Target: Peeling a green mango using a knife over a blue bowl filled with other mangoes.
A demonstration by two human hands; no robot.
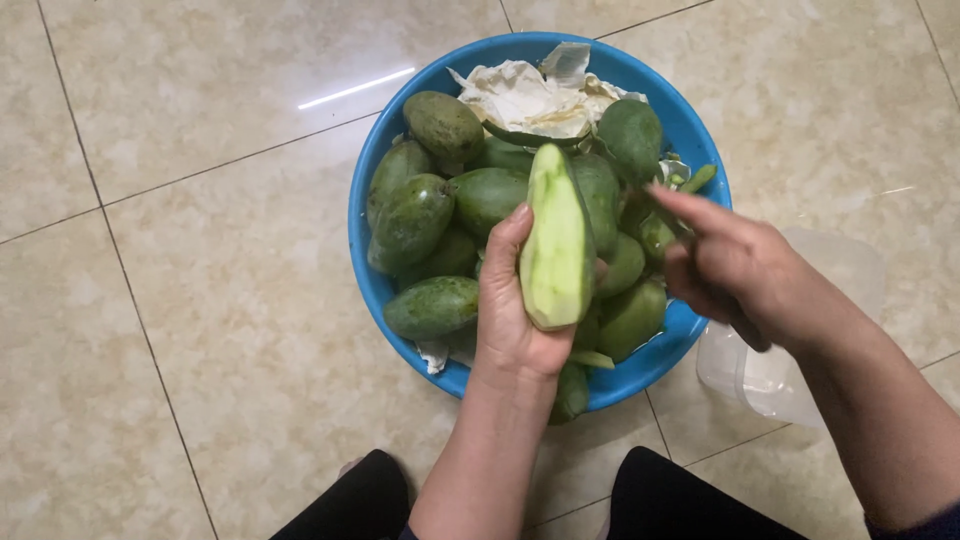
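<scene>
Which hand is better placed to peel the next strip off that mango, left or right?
Probably the right hand. It is poised beside the half-peeled mango, forefinger extended; a peeler or knife may be in its grip, but I can't tell. The left hand is occupied gripping the mango upright over the blue basin.

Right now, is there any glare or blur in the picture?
Head view: a bright streak of glare lies on the floor tiles left of the blue basin; the right hand looks slightly blurred; the left hand and its peeled mango are sharp.
</scene>
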